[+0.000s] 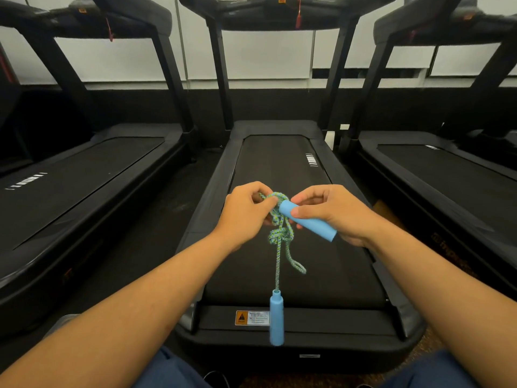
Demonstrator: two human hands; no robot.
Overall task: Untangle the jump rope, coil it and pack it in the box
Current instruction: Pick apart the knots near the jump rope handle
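My right hand (pixel 333 214) holds a blue handle (pixel 307 224); my left hand (pixel 246 217) pinches the rope (pixel 279 236), still knotted, no box seen

- Both bare forearms reach forward from the lower corners of the view and converge toward the middle, held up in the air.
- The left hand (pixel 246 217) shows its back to the camera, its fingers curled inward and its fingertips pinched on the tangled green-and-blue braided jump rope (pixel 279 233).
- The right hand (pixel 333 211) sits level with the left and close beside it, thumb on top and fingers wrapped beneath the light blue cylindrical foam handle (pixel 307 224), its index finger arched forward.
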